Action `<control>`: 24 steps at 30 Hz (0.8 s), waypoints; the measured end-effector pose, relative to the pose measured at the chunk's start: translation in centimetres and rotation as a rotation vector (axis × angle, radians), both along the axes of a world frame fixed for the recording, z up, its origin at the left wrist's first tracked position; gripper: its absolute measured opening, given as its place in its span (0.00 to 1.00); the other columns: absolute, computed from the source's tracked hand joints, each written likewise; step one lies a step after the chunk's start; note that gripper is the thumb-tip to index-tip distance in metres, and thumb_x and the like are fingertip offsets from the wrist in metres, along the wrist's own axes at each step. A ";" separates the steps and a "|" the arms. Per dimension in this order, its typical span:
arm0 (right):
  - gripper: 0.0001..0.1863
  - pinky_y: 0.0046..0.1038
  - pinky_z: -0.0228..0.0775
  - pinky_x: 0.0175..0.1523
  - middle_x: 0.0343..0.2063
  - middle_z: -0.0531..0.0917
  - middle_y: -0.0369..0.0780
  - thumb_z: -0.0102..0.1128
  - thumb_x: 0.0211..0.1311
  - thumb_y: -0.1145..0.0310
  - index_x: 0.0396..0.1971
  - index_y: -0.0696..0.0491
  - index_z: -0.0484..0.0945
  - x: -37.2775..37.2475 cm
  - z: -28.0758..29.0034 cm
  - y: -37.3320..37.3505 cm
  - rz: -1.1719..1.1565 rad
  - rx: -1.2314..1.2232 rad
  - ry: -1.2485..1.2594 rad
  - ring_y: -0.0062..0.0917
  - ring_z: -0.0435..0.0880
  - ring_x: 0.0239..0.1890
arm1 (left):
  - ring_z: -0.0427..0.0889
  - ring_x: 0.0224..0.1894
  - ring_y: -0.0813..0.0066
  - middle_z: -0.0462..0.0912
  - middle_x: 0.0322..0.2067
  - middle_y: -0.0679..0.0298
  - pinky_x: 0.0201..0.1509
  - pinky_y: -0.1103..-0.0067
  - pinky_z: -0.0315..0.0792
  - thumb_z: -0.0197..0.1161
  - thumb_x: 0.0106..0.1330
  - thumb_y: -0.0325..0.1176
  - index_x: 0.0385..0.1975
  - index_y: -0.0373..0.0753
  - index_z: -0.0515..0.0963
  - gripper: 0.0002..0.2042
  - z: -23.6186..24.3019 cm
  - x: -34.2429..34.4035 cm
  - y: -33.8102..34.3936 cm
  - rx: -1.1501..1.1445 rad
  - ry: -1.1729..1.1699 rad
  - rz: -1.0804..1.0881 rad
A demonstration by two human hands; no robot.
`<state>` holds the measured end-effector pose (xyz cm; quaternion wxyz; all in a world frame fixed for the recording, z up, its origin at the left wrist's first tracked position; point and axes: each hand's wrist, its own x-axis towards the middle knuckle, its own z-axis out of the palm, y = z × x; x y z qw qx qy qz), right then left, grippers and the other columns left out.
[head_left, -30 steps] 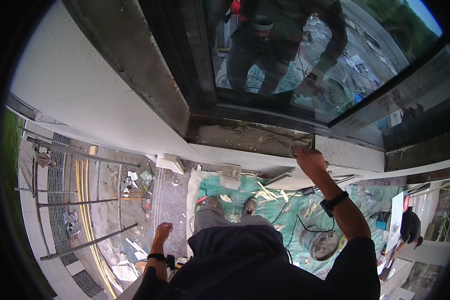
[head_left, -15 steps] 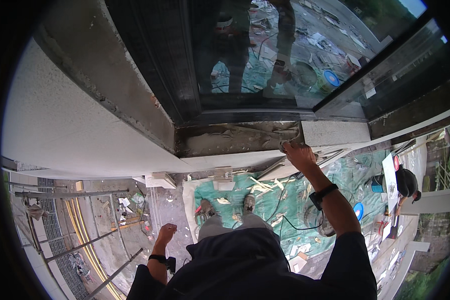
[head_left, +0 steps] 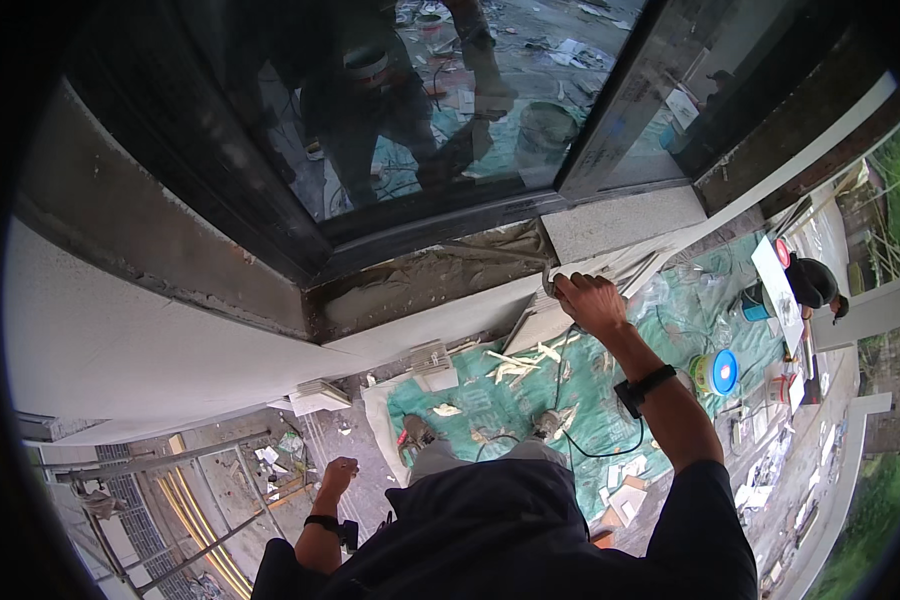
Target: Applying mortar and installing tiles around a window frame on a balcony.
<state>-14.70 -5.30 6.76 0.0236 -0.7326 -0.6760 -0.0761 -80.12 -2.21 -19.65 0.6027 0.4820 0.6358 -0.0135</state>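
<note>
My right hand (head_left: 592, 303) is closed around a small grey trowel-like tool (head_left: 549, 284), mostly hidden by the fingers. It is at the front edge of the window sill, by the right end of a strip of wet grey mortar (head_left: 430, 270). The mortar is ridged and lies in a recess under the dark window frame (head_left: 440, 222). A pale stone slab (head_left: 625, 222) covers the sill right of the mortar. Away from the wall on the left, my left hand (head_left: 340, 473) hangs with its fingers curled in; nothing shows in it.
Thin slabs (head_left: 542, 318) lean against the wall below the sill. Green sheeting (head_left: 510, 395) with scraps and a black cable lies underfoot. A blue-lidded bucket (head_left: 715, 372) stands to the right, and another person (head_left: 812, 283) is beyond it. Metal scaffold poles (head_left: 195, 462) stand left.
My view has turned, so the window and sill sit differently in it. My right hand has come off the mortar's right end to the sill's front edge. The left hand still hangs, curled.
</note>
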 end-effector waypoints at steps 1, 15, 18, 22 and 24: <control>0.11 0.36 0.77 0.32 0.25 0.79 0.39 0.61 0.57 0.65 0.38 0.48 0.72 0.7 0.2 -1.4 -0.016 0.018 0.020 0.34 0.83 0.27 | 0.81 0.30 0.74 0.84 0.30 0.58 0.36 0.78 0.76 0.61 0.66 0.37 0.37 0.30 0.80 0.13 -0.2 -0.2 -0.4 -0.035 0.046 -0.005; 0.19 0.46 0.71 0.28 0.22 0.81 0.49 0.59 0.61 0.59 0.39 0.54 0.61 15.8 -21.9 -49.1 -1.081 -0.089 0.748 0.47 0.81 0.25 | 0.78 0.27 0.81 0.82 0.30 0.64 0.27 0.85 0.69 0.63 0.65 0.39 0.38 0.36 0.78 0.12 8.4 24.5 -3.7 -0.113 0.206 -0.357; 0.20 0.48 0.71 0.31 0.24 0.82 0.50 0.58 0.61 0.58 0.41 0.54 0.60 17.9 -34.5 -55.9 -1.336 -0.254 0.698 0.49 0.82 0.27 | 0.78 0.28 0.82 0.82 0.31 0.64 0.28 0.85 0.69 0.63 0.65 0.39 0.38 0.35 0.78 0.13 5.7 29.6 -3.7 -0.077 0.290 -0.629; 0.15 0.47 0.73 0.34 0.32 0.81 0.52 0.54 0.63 0.66 0.44 0.54 0.61 19.6 -46.3 -59.8 -1.508 -0.320 0.620 0.50 0.83 0.32 | 0.77 0.41 0.75 0.82 0.38 0.60 0.48 0.78 0.68 0.58 0.69 0.41 0.43 0.34 0.78 0.15 2.8 38.9 -6.9 -0.149 0.359 -0.841; 0.17 0.46 0.74 0.36 0.36 0.79 0.54 0.49 0.63 0.73 0.51 0.56 0.60 19.1 -50.8 -59.0 -1.544 -0.303 0.623 0.49 0.83 0.32 | 0.77 0.48 0.69 0.83 0.42 0.58 0.57 0.73 0.69 0.56 0.71 0.41 0.46 0.33 0.79 0.16 1.5 41.6 -8.7 -0.135 0.313 -0.930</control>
